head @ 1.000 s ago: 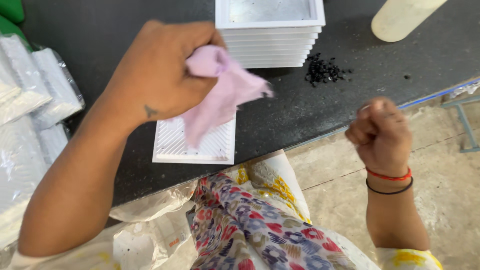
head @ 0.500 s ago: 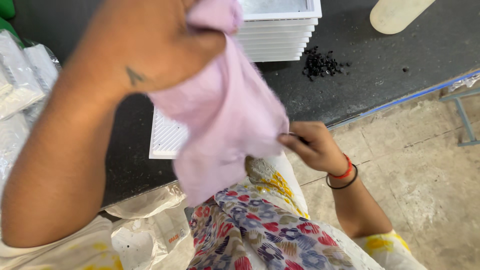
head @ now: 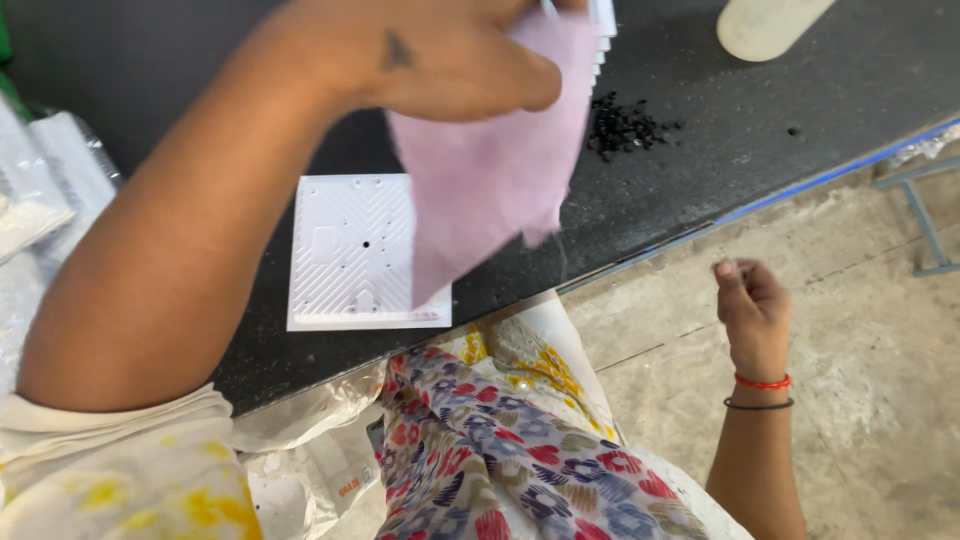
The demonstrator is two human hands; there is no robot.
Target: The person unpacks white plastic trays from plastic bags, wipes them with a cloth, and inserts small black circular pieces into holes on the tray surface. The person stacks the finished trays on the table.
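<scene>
My left hand (head: 440,60) is raised close to the camera and grips a pink cloth (head: 490,170), which hangs down over the dark table (head: 760,150). Below it a white square plastic plate (head: 350,250) with ridged grooves lies flat near the table's front edge. My right hand (head: 750,305) is off the table to the right, over the floor, with fingers curled and pinched together; whether it holds anything I cannot tell. It wears a red and a black band at the wrist.
A small heap of black bits (head: 625,125) lies on the table behind the cloth. A stack of white plates (head: 603,30) shows at the top edge, a pale bottle (head: 765,25) to its right. Clear plastic bags (head: 45,190) are at the left. Concrete floor (head: 880,380) lies right.
My left hand has lifted the cloth higher and unfolded it. My right hand went to the cloth's lower edge, then drew away to the right over the floor.
</scene>
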